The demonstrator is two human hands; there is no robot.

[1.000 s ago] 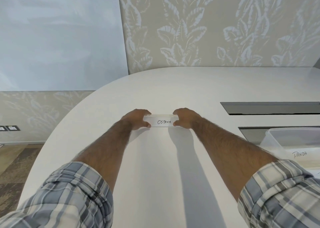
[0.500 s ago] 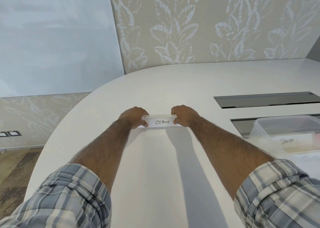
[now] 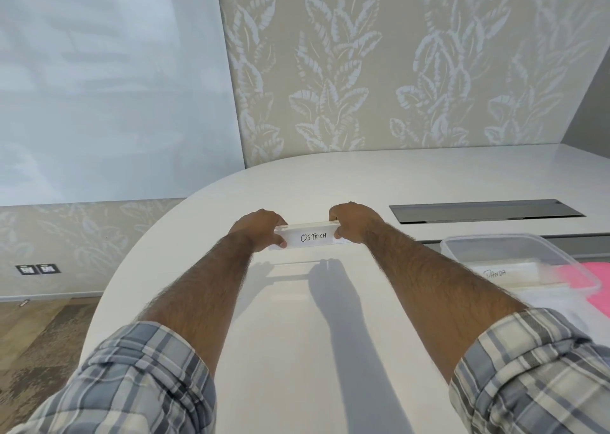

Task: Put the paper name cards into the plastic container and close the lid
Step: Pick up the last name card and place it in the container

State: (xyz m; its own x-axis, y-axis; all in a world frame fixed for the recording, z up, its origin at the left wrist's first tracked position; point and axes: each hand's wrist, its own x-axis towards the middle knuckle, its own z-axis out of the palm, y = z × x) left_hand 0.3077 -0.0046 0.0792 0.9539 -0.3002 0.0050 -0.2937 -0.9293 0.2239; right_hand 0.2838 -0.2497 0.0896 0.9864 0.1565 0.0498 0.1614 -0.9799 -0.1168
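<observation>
White name card (image 3: 313, 237) lettered OSTRICH, left hand (image 3: 260, 227), right hand (image 3: 351, 221) gripping ends

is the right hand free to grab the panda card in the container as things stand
Probably not yet: the right hand is gripping the OSTRICH card with the left hand. The container is open, nothing blocking.

Rolled-up plaid sleeves (image 3: 138, 377), grey, blue and cream checks, bare hairy forearms (image 3: 204, 288)
</observation>
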